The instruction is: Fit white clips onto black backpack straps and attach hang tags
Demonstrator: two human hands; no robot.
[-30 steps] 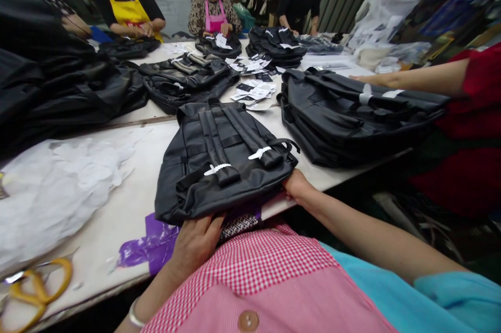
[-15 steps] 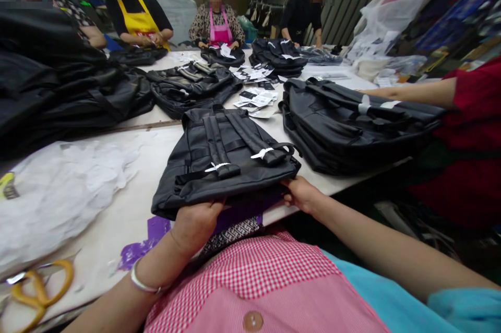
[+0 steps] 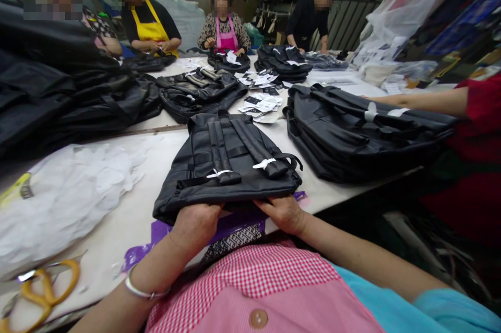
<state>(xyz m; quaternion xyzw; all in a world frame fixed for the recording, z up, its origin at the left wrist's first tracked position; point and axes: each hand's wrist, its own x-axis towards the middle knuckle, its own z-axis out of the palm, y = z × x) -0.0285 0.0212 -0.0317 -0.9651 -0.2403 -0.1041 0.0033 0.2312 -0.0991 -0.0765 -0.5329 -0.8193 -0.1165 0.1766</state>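
A black backpack [image 3: 230, 150] lies straps-up on the table in front of me, its near edge toward my body. White ties hold its two padded shoulder straps folded. My left hand [image 3: 198, 221] grips the near edge left of the middle, fingertips hidden under the bag. On the same edge, right of the middle, my right hand [image 3: 284, 213] is closed, its fingers partly tucked beneath. Purple tape [image 3: 235, 223] and a black-and-white patterned strip [image 3: 235, 239] show at the table edge between my wrists.
Yellow-handled scissors [image 3: 50, 291] and a bag of white pieces [image 3: 66, 197] lie at left. Stacked black backpacks [image 3: 364, 140] stand right, beside a co-worker's arm [image 3: 426, 100]. Paper tags [image 3: 260, 103] lie beyond my backpack. Several people work across the table [image 3: 144, 166].
My right hand has slid left along the backpack's near edge, from the right corner toward the middle. My left hand stays on the edge. The view has shifted slightly.
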